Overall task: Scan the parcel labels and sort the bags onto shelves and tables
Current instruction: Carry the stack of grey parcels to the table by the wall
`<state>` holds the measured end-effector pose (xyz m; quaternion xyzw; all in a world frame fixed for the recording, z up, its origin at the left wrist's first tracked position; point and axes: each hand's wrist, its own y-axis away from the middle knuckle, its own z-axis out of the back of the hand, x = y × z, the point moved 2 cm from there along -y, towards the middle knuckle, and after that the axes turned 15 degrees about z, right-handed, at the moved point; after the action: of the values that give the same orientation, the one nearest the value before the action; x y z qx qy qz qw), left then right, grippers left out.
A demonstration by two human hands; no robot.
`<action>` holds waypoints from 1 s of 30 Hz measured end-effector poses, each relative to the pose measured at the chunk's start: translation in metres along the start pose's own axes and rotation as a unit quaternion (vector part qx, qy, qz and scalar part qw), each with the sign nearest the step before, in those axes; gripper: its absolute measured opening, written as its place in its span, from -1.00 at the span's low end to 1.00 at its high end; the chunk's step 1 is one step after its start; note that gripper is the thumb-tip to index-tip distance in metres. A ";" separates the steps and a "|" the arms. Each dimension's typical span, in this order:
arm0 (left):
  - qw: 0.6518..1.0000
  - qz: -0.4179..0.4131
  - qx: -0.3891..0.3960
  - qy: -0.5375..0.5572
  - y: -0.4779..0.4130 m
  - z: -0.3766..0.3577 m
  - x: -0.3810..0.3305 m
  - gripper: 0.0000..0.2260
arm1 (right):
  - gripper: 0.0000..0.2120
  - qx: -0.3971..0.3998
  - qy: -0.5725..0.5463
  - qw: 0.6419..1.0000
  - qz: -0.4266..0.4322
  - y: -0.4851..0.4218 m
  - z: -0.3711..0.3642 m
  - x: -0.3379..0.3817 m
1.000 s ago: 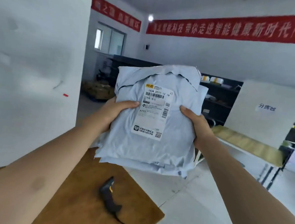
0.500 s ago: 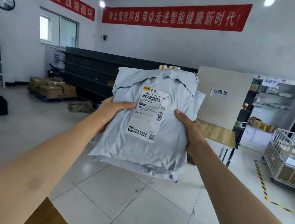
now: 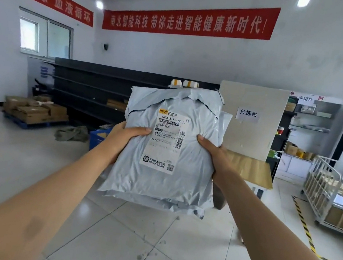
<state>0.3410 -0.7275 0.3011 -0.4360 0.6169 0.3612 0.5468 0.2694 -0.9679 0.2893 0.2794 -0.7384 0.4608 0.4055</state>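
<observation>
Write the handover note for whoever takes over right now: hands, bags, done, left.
The left hand grips the stack of grey bags at its left edge; the right hand grips its right edge. The stack is up in the air, label facing the camera.
Done: picked up; scanning cannot be told.
Left: set the bags on the dark shelves or wooden table ahead.

A parcel sorting depot: long dark shelving (image 3: 97, 88), cartons (image 3: 34, 110) stacked on a pallet (image 3: 34, 125), a wire roll cage (image 3: 318, 185), a board (image 3: 251, 138) signed 分拣台.
</observation>
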 end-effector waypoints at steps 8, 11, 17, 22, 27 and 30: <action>0.992 -0.002 -0.123 -0.007 -0.147 0.008 0.001 -0.81 | -0.45 0.107 -0.058 0.992 -0.032 -0.166 -0.017 -0.093; 0.983 -0.011 -0.183 -0.010 -0.186 0.030 -0.007 -0.74 | -0.52 0.161 -0.078 0.983 -0.038 -0.223 -0.048 -0.126; 0.956 -0.013 -0.294 0.014 -0.234 0.123 -0.006 -0.43 | -0.10 0.276 -0.119 0.951 -0.067 -0.300 -0.162 -0.206; 0.923 -0.055 -0.380 0.036 -0.264 0.231 -0.011 -0.30 | -0.14 0.358 -0.160 0.917 -0.070 -0.344 -0.295 -0.264; 0.891 -0.081 -0.446 0.029 -0.283 0.329 -0.040 -0.34 | -0.32 0.417 -0.210 0.881 -0.082 -0.376 -0.426 -0.300; 0.872 -0.089 -0.480 0.027 -0.288 0.380 -0.053 -0.39 | -0.19 0.440 -0.242 0.859 -0.099 -0.388 -0.497 -0.324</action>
<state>0.7471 -0.4727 0.3092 -0.7074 0.3410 0.5506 0.2833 0.9106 -0.6675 0.3103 0.6029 -0.5018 0.6133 0.0926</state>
